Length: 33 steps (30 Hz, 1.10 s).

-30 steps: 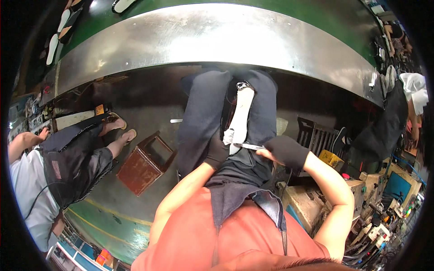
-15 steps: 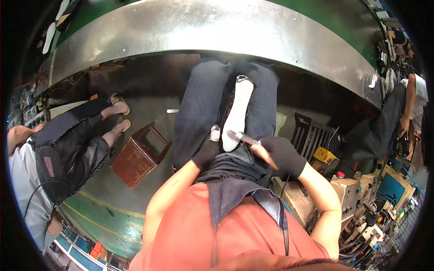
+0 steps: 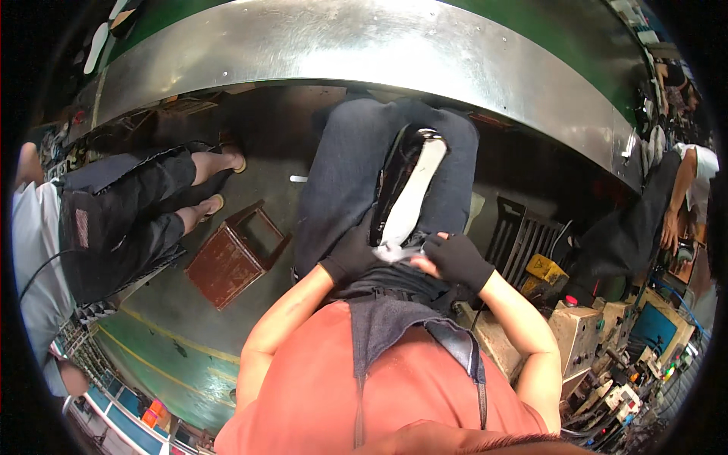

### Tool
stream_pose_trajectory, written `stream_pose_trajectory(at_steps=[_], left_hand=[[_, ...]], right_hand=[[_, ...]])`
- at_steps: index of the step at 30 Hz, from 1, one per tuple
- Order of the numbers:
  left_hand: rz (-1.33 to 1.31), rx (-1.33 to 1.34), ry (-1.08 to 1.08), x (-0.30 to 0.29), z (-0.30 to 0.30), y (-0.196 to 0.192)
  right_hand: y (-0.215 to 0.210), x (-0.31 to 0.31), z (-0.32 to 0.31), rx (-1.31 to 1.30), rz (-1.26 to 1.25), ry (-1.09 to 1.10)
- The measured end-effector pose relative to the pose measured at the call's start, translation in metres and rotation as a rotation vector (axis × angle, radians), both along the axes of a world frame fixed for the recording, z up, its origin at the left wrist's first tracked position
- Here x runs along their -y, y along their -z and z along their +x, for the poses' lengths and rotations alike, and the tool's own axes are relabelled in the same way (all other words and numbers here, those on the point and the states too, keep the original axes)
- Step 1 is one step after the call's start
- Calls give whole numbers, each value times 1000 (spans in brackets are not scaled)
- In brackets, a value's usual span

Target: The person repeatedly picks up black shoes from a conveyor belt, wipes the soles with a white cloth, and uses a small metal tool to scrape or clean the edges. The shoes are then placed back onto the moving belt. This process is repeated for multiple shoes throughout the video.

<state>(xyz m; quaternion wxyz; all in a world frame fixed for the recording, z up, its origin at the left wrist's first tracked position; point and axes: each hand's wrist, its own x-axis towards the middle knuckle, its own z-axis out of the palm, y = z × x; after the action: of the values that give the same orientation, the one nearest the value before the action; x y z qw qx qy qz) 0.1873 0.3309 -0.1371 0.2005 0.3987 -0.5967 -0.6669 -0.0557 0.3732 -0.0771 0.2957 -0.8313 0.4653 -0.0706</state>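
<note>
Shoe (image 3: 414, 192) looks light, stiff and slippery, best held by its near end, where the left hand (image 3: 358, 252) clasps it, while blur hides the right hand's (image 3: 459, 262) grip.

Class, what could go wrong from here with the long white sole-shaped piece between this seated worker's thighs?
1. The long white sole-shaped piece, beside a glossy black part, lies between dark trouser legs with no clamp visible, so it might slip.
2. The black-gloved left hand and right hand crowd its near end; an exposed right fingertip might get pinched, though the pale thing between them is too blurred to identify.
</note>
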Motion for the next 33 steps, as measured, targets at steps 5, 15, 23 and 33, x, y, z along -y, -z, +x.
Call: stream_pose_trajectory(at_steps=[5, 15, 23, 33], left_hand=[[-183, 257, 180, 67, 76, -118], [-392, 131, -163, 23, -50, 7], [-168, 5, -255, 26, -48, 1], [-179, 110, -84, -6, -25, 2]], right_hand=[[-33, -14, -24, 56, 152, 155], [-66, -42, -26, 339, 463, 570], [-48, 8, -50, 254, 715, 510], [-75, 47, 8, -357, 381, 165]])
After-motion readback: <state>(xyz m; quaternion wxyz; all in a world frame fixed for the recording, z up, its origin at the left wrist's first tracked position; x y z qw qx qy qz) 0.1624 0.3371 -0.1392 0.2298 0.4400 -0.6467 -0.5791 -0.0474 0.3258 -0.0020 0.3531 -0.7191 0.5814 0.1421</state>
